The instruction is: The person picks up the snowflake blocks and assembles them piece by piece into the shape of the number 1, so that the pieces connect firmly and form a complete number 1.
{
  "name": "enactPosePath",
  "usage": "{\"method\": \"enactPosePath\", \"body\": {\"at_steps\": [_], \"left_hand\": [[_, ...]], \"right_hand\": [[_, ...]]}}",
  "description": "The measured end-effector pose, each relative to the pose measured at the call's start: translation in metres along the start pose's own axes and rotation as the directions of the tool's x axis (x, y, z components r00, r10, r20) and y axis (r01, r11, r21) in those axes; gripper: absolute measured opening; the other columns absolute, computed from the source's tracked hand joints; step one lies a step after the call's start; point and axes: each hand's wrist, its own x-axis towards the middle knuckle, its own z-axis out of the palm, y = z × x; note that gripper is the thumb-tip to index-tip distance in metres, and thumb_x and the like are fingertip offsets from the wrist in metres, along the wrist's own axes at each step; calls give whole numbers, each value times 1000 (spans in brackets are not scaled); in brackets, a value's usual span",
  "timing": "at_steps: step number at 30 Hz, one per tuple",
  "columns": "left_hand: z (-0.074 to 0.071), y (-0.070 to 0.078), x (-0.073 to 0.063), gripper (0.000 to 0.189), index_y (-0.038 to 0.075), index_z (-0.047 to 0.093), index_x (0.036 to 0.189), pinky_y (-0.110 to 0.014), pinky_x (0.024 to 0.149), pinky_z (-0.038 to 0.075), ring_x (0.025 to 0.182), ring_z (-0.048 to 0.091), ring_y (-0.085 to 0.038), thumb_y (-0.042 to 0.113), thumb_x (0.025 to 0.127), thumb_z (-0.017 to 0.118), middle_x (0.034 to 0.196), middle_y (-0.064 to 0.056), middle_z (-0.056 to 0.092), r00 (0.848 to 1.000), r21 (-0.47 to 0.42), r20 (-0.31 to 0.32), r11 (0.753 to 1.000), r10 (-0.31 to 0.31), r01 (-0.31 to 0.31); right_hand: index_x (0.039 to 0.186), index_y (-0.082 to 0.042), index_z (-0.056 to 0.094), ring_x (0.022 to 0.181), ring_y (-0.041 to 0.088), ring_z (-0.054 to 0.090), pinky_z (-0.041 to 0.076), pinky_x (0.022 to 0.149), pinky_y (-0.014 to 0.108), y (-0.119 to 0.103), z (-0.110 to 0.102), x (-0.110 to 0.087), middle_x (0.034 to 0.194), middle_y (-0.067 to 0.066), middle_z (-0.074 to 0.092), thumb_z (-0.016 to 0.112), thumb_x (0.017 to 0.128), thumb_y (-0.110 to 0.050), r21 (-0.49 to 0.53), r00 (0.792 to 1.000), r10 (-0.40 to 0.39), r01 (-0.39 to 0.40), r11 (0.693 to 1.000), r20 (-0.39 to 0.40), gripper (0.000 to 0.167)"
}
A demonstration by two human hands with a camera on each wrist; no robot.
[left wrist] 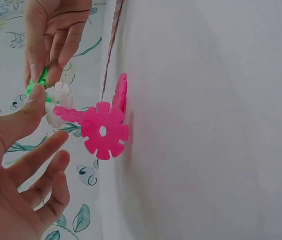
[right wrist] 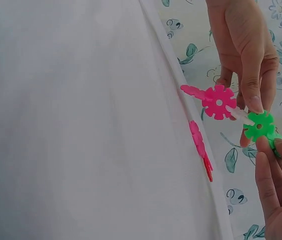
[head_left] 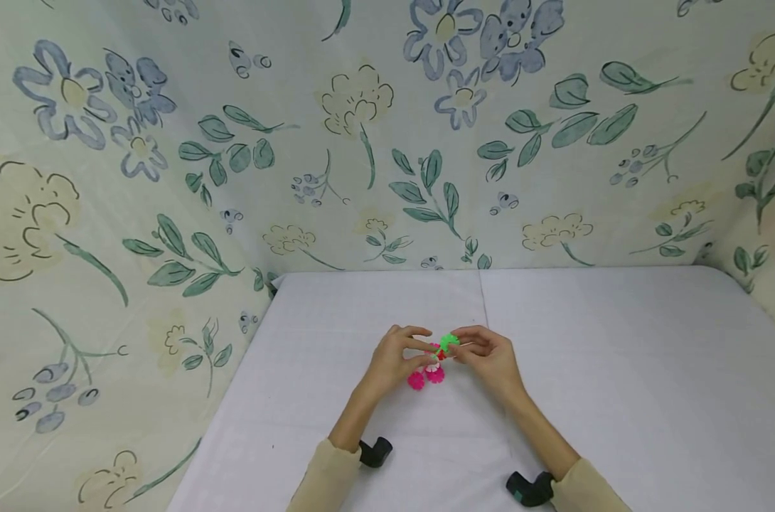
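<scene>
Several plastic snowflake discs are joined into one piece between the two hands. A green snowflake disc (head_left: 449, 342) is at its right end, pinched by the right hand (head_left: 493, 355) between thumb and fingers. The left hand (head_left: 389, 363) pinches the piece by the white snowflake disc (left wrist: 61, 95) next to the green one, its other fingers spread apart in the left wrist view. A pink snowflake disc (left wrist: 103, 131) hangs out from the white one, with another pink disc (right wrist: 192, 92) slotted into it. Fingertips partly hide the joints.
In the right wrist view a pink disc (right wrist: 197, 139) with a red one (right wrist: 208, 169) appears lower, by the cloth's edge. A white cloth (head_left: 618, 398) covers the table. Floral fabric (head_left: 375, 163) hangs behind and at the left. Black wrist devices (head_left: 376, 452) sit by both sleeves.
</scene>
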Motion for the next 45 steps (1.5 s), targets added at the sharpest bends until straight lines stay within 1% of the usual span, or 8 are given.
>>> {"method": "enactPosePath", "body": {"at_steps": [6, 10, 15, 22, 28, 34, 41, 45], "left_hand": [[3, -6, -2, 36, 12, 77, 124, -49, 109, 51, 126, 65, -26, 15, 89, 82, 129, -5, 74, 997, -265, 54, 962, -46, 59], [5, -11, -2, 37, 16, 75, 128, -40, 99, 57, 116, 69, -24, 18, 91, 80, 124, -2, 77, 993, -362, 90, 926, -78, 105], [5, -15, -1, 30, 18, 78, 122, -37, 94, 58, 112, 68, -20, 18, 92, 79, 121, 0, 78, 993, -430, 105, 897, -61, 101], [2, -12, 0, 22, 13, 81, 115, -36, 99, 54, 114, 68, -20, 13, 93, 77, 116, -4, 79, 996, -444, 83, 894, -24, 58], [0, -8, 0, 19, 15, 83, 111, -29, 89, 54, 108, 69, -14, 16, 92, 79, 112, -1, 80, 999, -451, 36, 892, -31, 44], [0, -8, 1, 17, 11, 83, 108, -29, 90, 56, 108, 72, -16, 12, 91, 80, 111, -4, 81, 1000, -507, 13, 862, 0, 7], [-1, -9, 1, 15, 9, 83, 105, -29, 85, 59, 104, 75, -18, 10, 91, 79, 109, -8, 81, 1000, -511, -12, 859, 20, -23], [-2, -11, 1, 14, 7, 83, 104, -26, 83, 60, 102, 75, -16, 5, 91, 78, 106, -10, 81, 1000, -519, -10, 854, 17, -20]], "right_hand": [[115, 3, 70, 84, 32, 78, 65, 76, 35, 1, 1, -1, 99, 18, 75, 80, 89, -5, -5, 999, 37, -37, 999, -7, 29], [115, 4, 70, 83, 25, 78, 64, 77, 39, 0, 0, -2, 98, 13, 75, 80, 89, -4, 6, 999, 38, -38, 999, -8, 29], [115, 5, 70, 83, 24, 78, 64, 78, 43, -1, 0, -2, 99, 17, 75, 80, 89, -5, 21, 999, 38, -38, 999, -3, 29], [115, 5, 69, 84, 32, 78, 63, 78, 45, -2, 0, -2, 96, 12, 76, 79, 90, -4, 22, 1000, 28, -29, 999, 3, 29], [115, 5, 70, 86, 36, 77, 62, 80, 46, -5, -1, -2, 94, 10, 75, 80, 90, -4, 41, 1000, 14, -14, 999, 11, 29], [119, 6, 72, 85, 35, 78, 62, 80, 48, -7, -3, -3, 94, 10, 76, 79, 89, -2, 67, 1000, -9, 7, 998, 30, 32], [118, 8, 73, 81, 23, 79, 64, 76, 39, -9, -3, -2, 96, 10, 79, 79, 89, -1, 85, 999, -22, 18, 996, 38, 31], [117, 12, 71, 79, 20, 79, 64, 76, 43, -9, -1, -2, 94, 11, 79, 78, 89, 1, 106, 999, -12, 7, 994, 46, 31]]}}
